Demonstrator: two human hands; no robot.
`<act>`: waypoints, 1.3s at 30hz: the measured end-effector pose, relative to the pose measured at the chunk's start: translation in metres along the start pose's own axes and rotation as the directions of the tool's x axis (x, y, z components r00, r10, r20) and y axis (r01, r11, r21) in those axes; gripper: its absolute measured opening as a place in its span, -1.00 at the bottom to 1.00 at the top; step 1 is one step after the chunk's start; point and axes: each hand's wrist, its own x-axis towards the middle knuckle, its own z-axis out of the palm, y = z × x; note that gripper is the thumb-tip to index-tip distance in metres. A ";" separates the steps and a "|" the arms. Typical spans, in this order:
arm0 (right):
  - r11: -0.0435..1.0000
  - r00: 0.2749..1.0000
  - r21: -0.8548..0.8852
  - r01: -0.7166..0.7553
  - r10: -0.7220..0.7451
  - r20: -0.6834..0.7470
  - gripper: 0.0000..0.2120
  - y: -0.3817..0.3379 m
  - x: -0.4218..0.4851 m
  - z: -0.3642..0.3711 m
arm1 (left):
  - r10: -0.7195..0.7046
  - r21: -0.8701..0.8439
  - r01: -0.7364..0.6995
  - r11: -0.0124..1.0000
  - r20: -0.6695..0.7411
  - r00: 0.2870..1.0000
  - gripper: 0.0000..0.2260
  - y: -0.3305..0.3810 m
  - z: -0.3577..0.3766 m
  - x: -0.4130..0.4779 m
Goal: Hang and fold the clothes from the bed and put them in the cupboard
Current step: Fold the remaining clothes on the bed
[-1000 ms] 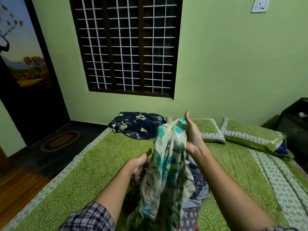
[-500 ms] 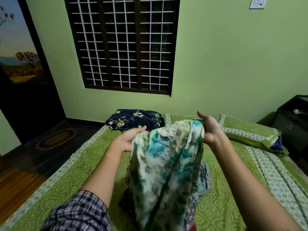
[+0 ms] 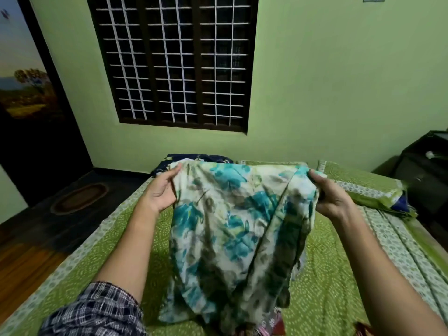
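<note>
In the head view, a floral garment point(image 3: 232, 221) is held spread above the green bed point(image 3: 101, 253). Its top edge is gripped by the left hand point(image 3: 161, 191) and the right hand point(image 3: 331, 196), while its lower part hangs onto the bed.

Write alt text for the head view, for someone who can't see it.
Two hands hold up a teal-and-white floral garment by its top edge over a green bed: the left hand at one corner, the right hand at the other. A navy floral garment and a green pillow lie at the bed's far end, below a barred window.
</note>
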 end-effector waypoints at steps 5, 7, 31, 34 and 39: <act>0.858 0.988 -0.506 -0.088 0.012 -0.152 -0.85 0.019 0.009 -0.011 | -0.052 0.566 0.255 0.784 -0.350 0.935 -0.88 -0.014 0.000 0.005; 0.910 0.990 -0.412 -0.049 -0.011 -0.141 -0.88 0.015 0.006 -0.014 | -0.078 0.384 0.214 0.898 -0.340 0.937 -0.90 -0.016 -0.001 0.005; 0.640 0.598 -0.703 0.309 -0.706 -0.380 -0.69 0.028 0.004 -0.029 | 0.523 0.932 0.362 -0.025 -0.296 0.799 -0.60 -0.016 0.042 0.007; 0.641 0.549 -0.679 0.357 -0.732 -0.403 -0.69 0.022 0.001 -0.028 | 0.305 0.983 0.162 0.089 -0.182 0.935 -0.63 -0.001 0.038 0.006; 0.739 0.667 -0.502 0.450 -0.652 -0.362 -0.80 0.014 0.002 -0.037 | 0.209 0.999 0.001 0.043 -0.010 0.978 -0.82 0.005 0.018 0.014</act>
